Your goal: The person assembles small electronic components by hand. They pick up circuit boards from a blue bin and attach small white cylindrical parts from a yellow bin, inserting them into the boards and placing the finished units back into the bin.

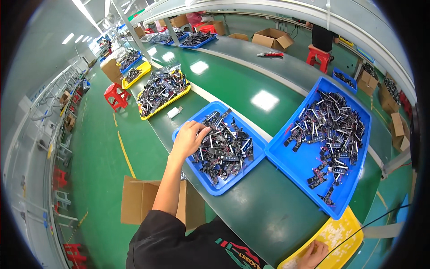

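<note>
My left hand [189,138] reaches forward into a blue tray [204,177] heaped with small dark electronic parts [226,148]; its fingers rest curled on the pile at the tray's left side, and whether they grip a part is hidden. My right hand [313,254] lies at the lower right in a yellow tray [354,224] of tiny pale pieces, fingers bent down onto them. A larger blue tray [304,166] with more dark parts sits between the two, to the right.
The trays stand on a long dark-green conveyor bench [264,210]. Further along are a yellow tray [154,113] of parts, more blue trays and cardboard boxes [272,38]. An open cardboard box [141,199] stands on the floor at my left; red stools [115,95] stand in the aisle. A seated person [322,38] is across the bench.
</note>
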The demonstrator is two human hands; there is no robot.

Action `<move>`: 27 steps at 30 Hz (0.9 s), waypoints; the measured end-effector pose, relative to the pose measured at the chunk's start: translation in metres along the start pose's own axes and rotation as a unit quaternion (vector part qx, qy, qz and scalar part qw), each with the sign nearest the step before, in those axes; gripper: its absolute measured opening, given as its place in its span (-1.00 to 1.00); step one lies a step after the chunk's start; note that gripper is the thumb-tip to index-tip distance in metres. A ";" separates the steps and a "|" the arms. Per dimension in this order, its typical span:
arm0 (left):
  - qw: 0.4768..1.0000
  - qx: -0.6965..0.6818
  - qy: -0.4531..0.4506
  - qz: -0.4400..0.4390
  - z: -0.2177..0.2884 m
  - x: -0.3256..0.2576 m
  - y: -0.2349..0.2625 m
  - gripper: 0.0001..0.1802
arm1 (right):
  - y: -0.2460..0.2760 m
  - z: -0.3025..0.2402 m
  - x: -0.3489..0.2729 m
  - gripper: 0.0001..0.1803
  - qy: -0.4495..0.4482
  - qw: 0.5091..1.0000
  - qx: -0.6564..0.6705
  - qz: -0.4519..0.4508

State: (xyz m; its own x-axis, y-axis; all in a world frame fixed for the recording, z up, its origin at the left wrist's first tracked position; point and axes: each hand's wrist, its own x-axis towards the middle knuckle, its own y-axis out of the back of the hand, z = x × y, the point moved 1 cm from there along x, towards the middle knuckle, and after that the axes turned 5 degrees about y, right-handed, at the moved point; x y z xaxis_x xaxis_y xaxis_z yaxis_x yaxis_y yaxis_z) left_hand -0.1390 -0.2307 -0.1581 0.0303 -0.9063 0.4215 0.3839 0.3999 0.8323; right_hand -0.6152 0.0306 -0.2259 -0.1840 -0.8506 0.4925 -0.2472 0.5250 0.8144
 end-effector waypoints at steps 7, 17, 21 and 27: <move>0.989 -0.005 -0.106 0.106 0.065 0.025 0.004 -0.80 | -0.019 0.032 -0.030 -0.84 -0.169 0.977 0.132 -0.016; 0.914 -0.122 -0.321 -0.215 0.246 0.041 -0.121 -0.76 | -0.006 0.017 -0.016 -0.88 -0.196 0.969 0.140 0.050; 0.880 -0.155 -0.323 -0.312 0.284 0.039 -0.166 -0.67 | 0.000 0.012 -0.017 -0.88 -0.203 0.968 0.134 0.069; 0.833 -0.165 -0.350 -0.395 0.321 0.040 -0.205 -0.62 | 0.003 0.008 -0.014 -0.86 -0.186 0.970 0.134 0.081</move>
State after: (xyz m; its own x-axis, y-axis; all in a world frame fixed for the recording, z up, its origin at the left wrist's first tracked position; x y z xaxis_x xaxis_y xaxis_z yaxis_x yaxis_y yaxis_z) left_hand -0.5128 -0.3055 -0.1965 -0.8537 -0.5207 -0.0071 0.2659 -0.4475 0.8538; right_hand -0.6210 0.0445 -0.2334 -0.5597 -0.7130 0.4223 -0.4146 0.6822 0.6023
